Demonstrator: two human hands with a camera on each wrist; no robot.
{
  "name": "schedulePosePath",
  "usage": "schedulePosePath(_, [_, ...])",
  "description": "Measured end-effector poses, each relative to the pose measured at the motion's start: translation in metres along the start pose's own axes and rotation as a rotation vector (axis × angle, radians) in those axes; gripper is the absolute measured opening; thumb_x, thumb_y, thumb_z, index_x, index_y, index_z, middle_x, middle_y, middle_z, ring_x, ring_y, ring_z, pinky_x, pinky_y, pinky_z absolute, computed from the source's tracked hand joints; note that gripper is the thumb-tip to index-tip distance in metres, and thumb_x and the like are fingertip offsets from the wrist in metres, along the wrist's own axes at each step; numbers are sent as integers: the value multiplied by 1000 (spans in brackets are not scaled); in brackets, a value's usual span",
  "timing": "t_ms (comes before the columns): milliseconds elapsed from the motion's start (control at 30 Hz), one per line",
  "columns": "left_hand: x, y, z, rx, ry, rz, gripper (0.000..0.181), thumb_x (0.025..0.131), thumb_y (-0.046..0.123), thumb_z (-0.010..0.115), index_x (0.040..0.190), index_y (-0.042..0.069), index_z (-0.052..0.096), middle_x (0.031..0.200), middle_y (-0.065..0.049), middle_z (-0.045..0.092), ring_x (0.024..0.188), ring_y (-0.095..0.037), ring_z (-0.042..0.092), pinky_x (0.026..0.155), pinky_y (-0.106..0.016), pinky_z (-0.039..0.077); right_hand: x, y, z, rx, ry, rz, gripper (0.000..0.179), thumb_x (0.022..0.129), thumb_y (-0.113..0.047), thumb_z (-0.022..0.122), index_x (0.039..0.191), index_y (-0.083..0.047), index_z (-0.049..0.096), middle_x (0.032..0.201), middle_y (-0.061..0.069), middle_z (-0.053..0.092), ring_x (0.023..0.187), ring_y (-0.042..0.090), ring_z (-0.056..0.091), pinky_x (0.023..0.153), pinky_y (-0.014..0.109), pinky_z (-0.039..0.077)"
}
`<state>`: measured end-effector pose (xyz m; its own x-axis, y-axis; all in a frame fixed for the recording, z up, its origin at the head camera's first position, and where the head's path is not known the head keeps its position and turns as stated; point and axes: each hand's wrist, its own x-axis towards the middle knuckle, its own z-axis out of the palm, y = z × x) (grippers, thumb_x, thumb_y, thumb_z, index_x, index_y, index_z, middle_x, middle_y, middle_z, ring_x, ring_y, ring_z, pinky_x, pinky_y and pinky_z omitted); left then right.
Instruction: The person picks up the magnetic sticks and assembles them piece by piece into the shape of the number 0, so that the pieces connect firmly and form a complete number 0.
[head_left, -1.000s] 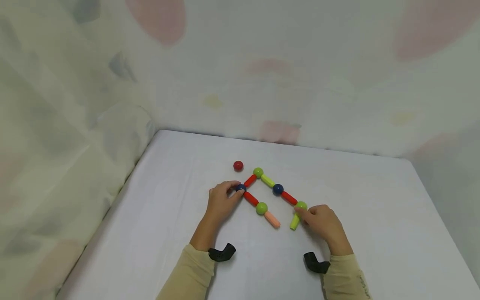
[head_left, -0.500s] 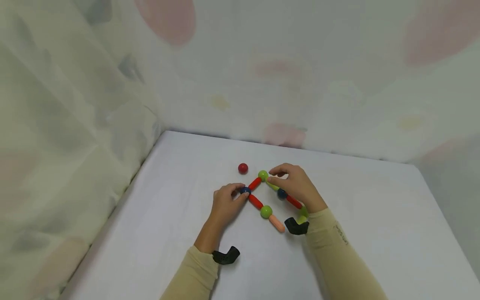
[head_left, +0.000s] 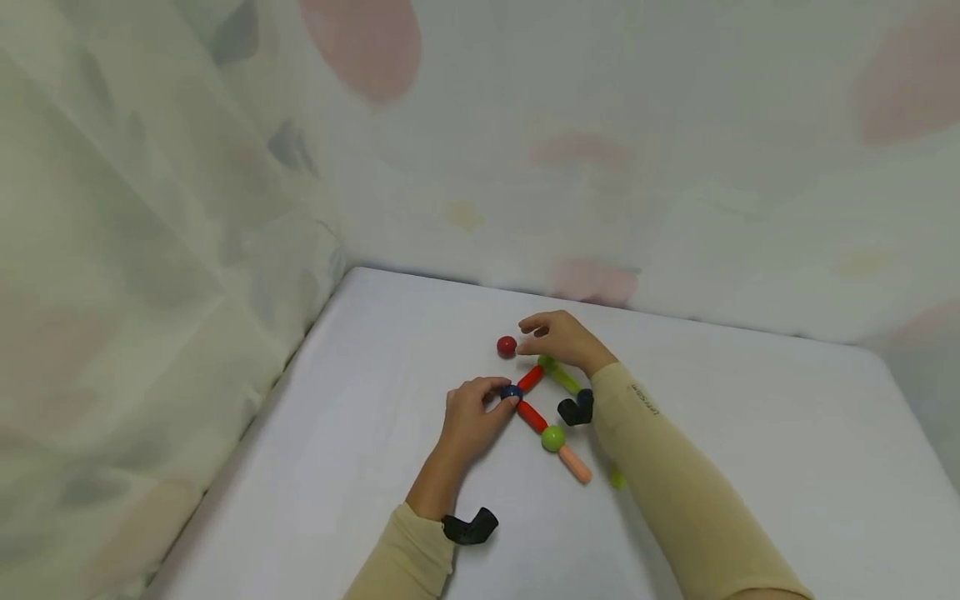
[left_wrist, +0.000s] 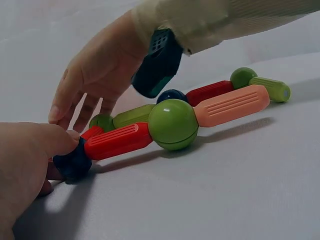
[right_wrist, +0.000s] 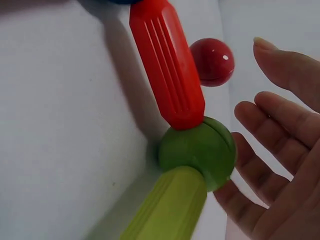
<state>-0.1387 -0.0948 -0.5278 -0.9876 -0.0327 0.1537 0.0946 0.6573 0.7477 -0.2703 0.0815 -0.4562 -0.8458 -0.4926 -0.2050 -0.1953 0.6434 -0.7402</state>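
My left hand (head_left: 468, 417) pinches a dark blue ball (head_left: 511, 392) between thumb and fingers. From this ball run two red sticks, one to a green ball (right_wrist: 195, 150) at the far corner. The other red stick (left_wrist: 120, 141) joins a green ball (left_wrist: 173, 122) and a peach stick (left_wrist: 232, 106). A second branch has a lime stick (head_left: 566, 381), another blue ball (left_wrist: 172, 95), a red stick (left_wrist: 210, 92), a green ball (left_wrist: 243, 77) and a lime end stick (left_wrist: 271, 90). My right hand (head_left: 562, 337), fingers spread and holding nothing, is beside a loose red ball (head_left: 507, 347).
A white-covered table (head_left: 360, 467) lies under the pieces, with patterned cloth (head_left: 187, 250) hanging at the left and back. The right sleeve (head_left: 667, 467) crosses over the second branch and hides part of it in the head view. Black camera mounts sit on both wrists.
My right hand has left the green ball at the near right and moved up and left over the assembly to the red ball. My left hand keeps hold of the blue ball.
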Motion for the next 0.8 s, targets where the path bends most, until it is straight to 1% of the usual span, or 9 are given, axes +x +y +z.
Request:
schedulePosePath(200, [-2,5,0,-2,-7,3,32,91,40,68,118,23,70,106,11,70,96,-9,58,91,-38,35,10,-1,3,-36,-63,12,51,85,-35,76,131,-16,64,129,2,64,121,25,55,103,46,45])
schedulePosePath(333, [-3,6,0,0,-26,25,32,91,40,67,119,23,70,106,10,70,96,-9,57,90,-38,35,13,2,8,-66,-79,23,50,83,-35,78,128,-18,65,125,3,65,116,24,56,101,44,46])
schedulePosePath(500, [-4,3,-1,14,-33,38,31,92,41,67,118,26,70,107,11,70,96,-8,58,90,-37,35,18,-2,16,-109,-70,36,44,81,-35,79,122,-19,69,116,4,64,106,24,55,95,41,47])
schedulePosePath(633, [-4,1,-3,10,-38,40,30,91,40,67,117,27,70,107,12,70,97,-8,58,90,-37,35,19,-4,18,-138,-51,31,40,83,-34,77,118,-16,70,113,3,65,102,23,55,93,39,48])
schedulePosePath(733, [-2,2,-3,1,-49,39,29,91,40,68,117,27,70,107,12,69,98,-8,58,90,-37,36,15,-6,14,-145,-20,45,37,84,-35,75,116,-17,71,111,2,65,102,23,55,92,39,48])
schedulePosePath(800, [-1,1,-3,-1,-53,40,29,91,40,68,118,26,70,108,12,69,99,-9,58,90,-37,36,8,-9,10,-128,16,49,36,85,-37,74,114,-17,71,111,1,66,103,23,55,92,39,48])
